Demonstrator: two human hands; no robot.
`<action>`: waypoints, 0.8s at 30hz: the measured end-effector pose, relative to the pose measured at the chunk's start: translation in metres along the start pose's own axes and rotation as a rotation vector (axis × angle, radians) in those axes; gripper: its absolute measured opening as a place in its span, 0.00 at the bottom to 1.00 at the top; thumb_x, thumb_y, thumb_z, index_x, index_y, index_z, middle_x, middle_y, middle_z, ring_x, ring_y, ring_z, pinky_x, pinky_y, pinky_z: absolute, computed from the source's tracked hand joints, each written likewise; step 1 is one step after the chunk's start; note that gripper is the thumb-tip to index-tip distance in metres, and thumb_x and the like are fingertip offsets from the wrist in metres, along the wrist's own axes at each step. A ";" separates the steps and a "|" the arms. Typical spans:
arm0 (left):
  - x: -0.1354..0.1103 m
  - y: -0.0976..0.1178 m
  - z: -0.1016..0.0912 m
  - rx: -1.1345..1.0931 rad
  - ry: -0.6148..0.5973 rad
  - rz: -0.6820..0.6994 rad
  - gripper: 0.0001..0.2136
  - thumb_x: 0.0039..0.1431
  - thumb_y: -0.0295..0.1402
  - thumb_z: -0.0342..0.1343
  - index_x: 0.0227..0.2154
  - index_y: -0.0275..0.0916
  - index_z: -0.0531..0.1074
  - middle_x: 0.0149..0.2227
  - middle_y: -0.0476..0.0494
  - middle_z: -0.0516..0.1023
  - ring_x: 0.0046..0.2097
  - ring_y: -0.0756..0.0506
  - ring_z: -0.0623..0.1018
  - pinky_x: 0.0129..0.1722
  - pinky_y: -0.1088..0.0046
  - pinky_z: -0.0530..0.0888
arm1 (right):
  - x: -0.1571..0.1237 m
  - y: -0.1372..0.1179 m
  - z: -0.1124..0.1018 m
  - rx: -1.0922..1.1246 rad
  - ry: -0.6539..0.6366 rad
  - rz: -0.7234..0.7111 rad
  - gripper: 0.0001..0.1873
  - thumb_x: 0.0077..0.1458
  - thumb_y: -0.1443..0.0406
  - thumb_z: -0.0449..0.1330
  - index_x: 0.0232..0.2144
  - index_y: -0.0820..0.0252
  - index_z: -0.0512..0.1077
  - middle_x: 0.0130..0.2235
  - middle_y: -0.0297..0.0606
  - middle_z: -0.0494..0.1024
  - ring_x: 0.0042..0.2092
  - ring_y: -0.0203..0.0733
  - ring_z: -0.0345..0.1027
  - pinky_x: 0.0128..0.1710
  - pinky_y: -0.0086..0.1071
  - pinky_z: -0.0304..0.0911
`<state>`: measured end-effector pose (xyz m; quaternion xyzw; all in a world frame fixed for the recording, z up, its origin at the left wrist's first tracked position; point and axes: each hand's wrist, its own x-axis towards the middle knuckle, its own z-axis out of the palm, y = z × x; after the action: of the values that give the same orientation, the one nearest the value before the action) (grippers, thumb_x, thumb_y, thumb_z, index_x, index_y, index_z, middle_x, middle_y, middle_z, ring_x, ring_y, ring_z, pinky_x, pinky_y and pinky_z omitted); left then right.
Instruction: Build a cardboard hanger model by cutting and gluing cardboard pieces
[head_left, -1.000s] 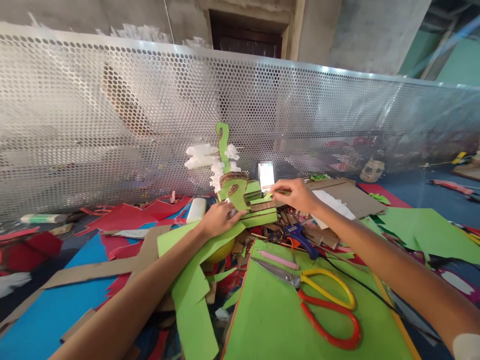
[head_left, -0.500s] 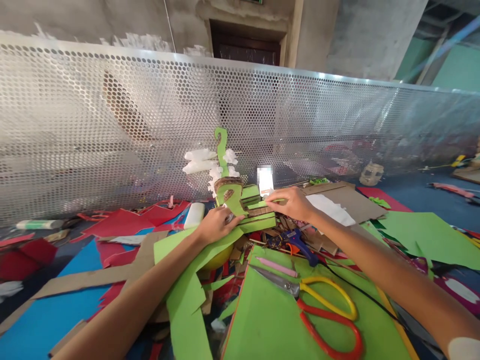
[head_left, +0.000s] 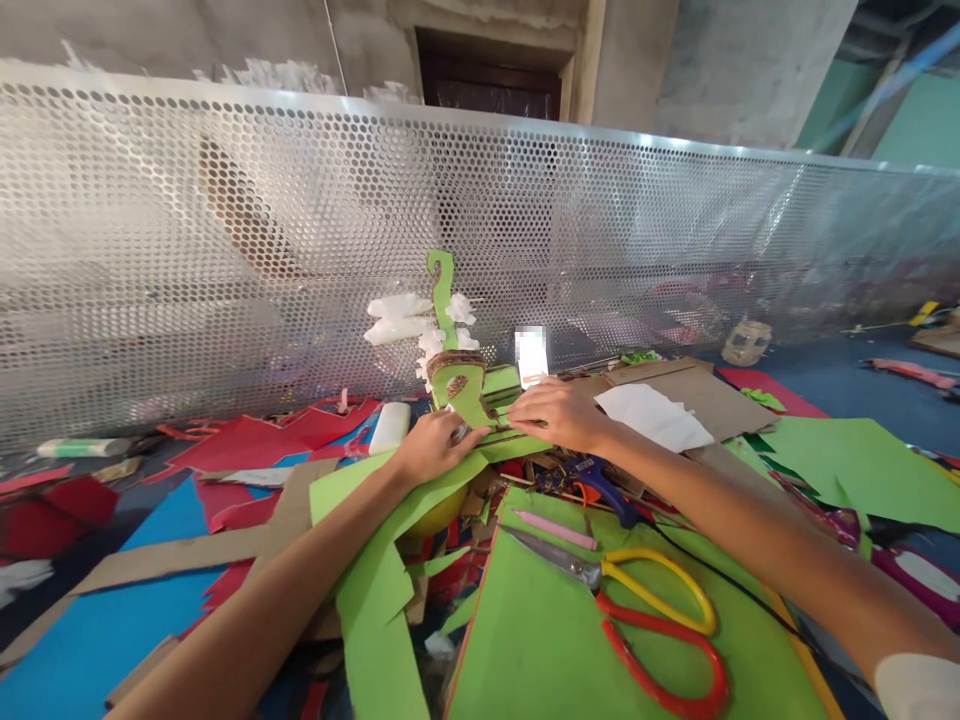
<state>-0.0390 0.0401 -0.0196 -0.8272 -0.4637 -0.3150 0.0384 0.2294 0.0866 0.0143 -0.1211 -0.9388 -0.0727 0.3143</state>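
Cluttered tabletop (head_left: 97, 625) of blue, strewn with red, green and brown paper scraps, backed by a perforated metal screen (head_left: 225, 250).

Left hand (head_left: 435, 447) at the base of a green cardboard model (head_left: 469, 395), fingers curled loosely against its lower left edge, thumb on top. Right hand (head_left: 559, 413) laid palm down on the model's stacked green strips from the right, fingers flat and close together, pressing rather than gripping. Model standing near the screen, at the middle of the scene, with a curved green neck (head_left: 442, 290) rising upright and white tufts (head_left: 401, 318) stuck to its left side.

Just below the right hand, a blue glue gun (head_left: 600, 482) among brown offcuts, black cord trailing to the right. Nearer still, a large green sheet (head_left: 540, 640) carrying a pink stick (head_left: 555, 529) and scissors (head_left: 645, 620) with one yellow and one red handle. Left of the model, a white glue bottle (head_left: 391, 426) lying flat. Behind the right hand, a small white card (head_left: 532, 354) upright near the screen, and brown cardboard (head_left: 675, 385) with white paper (head_left: 652, 415) on it.
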 end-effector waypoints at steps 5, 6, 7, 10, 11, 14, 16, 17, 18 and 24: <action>0.001 0.000 0.000 -0.004 -0.004 -0.007 0.27 0.69 0.54 0.48 0.18 0.44 0.51 0.17 0.49 0.60 0.21 0.48 0.62 0.26 0.67 0.54 | 0.000 0.003 0.003 -0.062 0.003 -0.057 0.10 0.69 0.63 0.60 0.40 0.56 0.83 0.43 0.37 0.87 0.46 0.43 0.81 0.53 0.41 0.65; 0.001 0.000 0.000 -0.005 -0.003 -0.005 0.27 0.69 0.54 0.48 0.18 0.44 0.51 0.17 0.49 0.60 0.21 0.48 0.62 0.26 0.67 0.54 | 0.000 0.003 0.003 -0.069 0.001 -0.061 0.10 0.69 0.63 0.60 0.40 0.56 0.83 0.43 0.36 0.87 0.46 0.43 0.81 0.53 0.41 0.65; 0.001 0.000 0.000 -0.007 -0.001 -0.002 0.27 0.69 0.53 0.48 0.18 0.44 0.51 0.17 0.50 0.60 0.21 0.48 0.61 0.26 0.67 0.54 | 0.000 0.003 0.003 -0.075 -0.004 -0.062 0.10 0.69 0.63 0.61 0.40 0.56 0.83 0.43 0.36 0.87 0.46 0.43 0.81 0.53 0.42 0.65; 0.001 -0.001 0.001 -0.005 0.008 0.013 0.28 0.69 0.53 0.49 0.18 0.44 0.51 0.17 0.50 0.60 0.20 0.49 0.61 0.26 0.67 0.54 | -0.001 0.004 0.003 -0.081 -0.019 -0.050 0.10 0.69 0.64 0.61 0.41 0.55 0.83 0.44 0.36 0.87 0.48 0.44 0.80 0.54 0.43 0.65; 0.001 -0.001 0.002 -0.003 0.010 0.017 0.28 0.69 0.53 0.48 0.18 0.44 0.51 0.17 0.50 0.60 0.20 0.49 0.62 0.26 0.68 0.54 | -0.001 0.004 0.002 -0.081 -0.024 -0.045 0.10 0.69 0.64 0.61 0.41 0.55 0.83 0.44 0.35 0.87 0.48 0.44 0.80 0.54 0.43 0.65; 0.000 -0.001 0.002 0.006 0.018 0.021 0.28 0.70 0.55 0.47 0.18 0.44 0.51 0.17 0.50 0.60 0.20 0.49 0.62 0.26 0.68 0.55 | -0.003 0.004 -0.001 -0.082 -0.036 -0.044 0.09 0.68 0.64 0.62 0.43 0.55 0.83 0.47 0.36 0.86 0.51 0.45 0.79 0.56 0.45 0.65; 0.000 0.000 0.002 0.014 0.020 0.019 0.28 0.70 0.56 0.46 0.18 0.44 0.51 0.17 0.49 0.60 0.20 0.49 0.63 0.26 0.68 0.55 | -0.007 0.004 -0.004 -0.084 -0.023 -0.031 0.09 0.67 0.64 0.62 0.46 0.56 0.82 0.52 0.39 0.84 0.54 0.47 0.77 0.57 0.46 0.65; 0.000 0.000 0.002 0.018 0.020 0.017 0.29 0.70 0.56 0.46 0.18 0.44 0.51 0.17 0.49 0.61 0.20 0.48 0.63 0.26 0.68 0.55 | -0.009 0.004 -0.006 -0.089 -0.011 -0.018 0.10 0.67 0.64 0.62 0.47 0.56 0.81 0.54 0.41 0.83 0.55 0.48 0.75 0.58 0.47 0.65; 0.000 0.000 0.001 0.021 0.018 0.016 0.29 0.70 0.57 0.46 0.18 0.44 0.51 0.17 0.49 0.61 0.21 0.48 0.64 0.26 0.68 0.55 | -0.012 0.003 -0.009 -0.097 0.000 -0.003 0.11 0.67 0.63 0.62 0.48 0.57 0.81 0.54 0.42 0.82 0.56 0.48 0.74 0.58 0.47 0.66; 0.001 0.001 0.000 0.019 0.000 0.012 0.29 0.69 0.58 0.45 0.19 0.44 0.51 0.18 0.48 0.62 0.21 0.48 0.63 0.26 0.68 0.54 | -0.025 -0.001 -0.016 -0.165 -0.025 0.013 0.11 0.67 0.62 0.62 0.49 0.58 0.79 0.48 0.45 0.80 0.52 0.50 0.71 0.55 0.47 0.68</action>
<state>-0.0377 0.0403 -0.0190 -0.8296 -0.4617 -0.3102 0.0481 0.2575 0.0773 0.0111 -0.1538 -0.9326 -0.1461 0.2919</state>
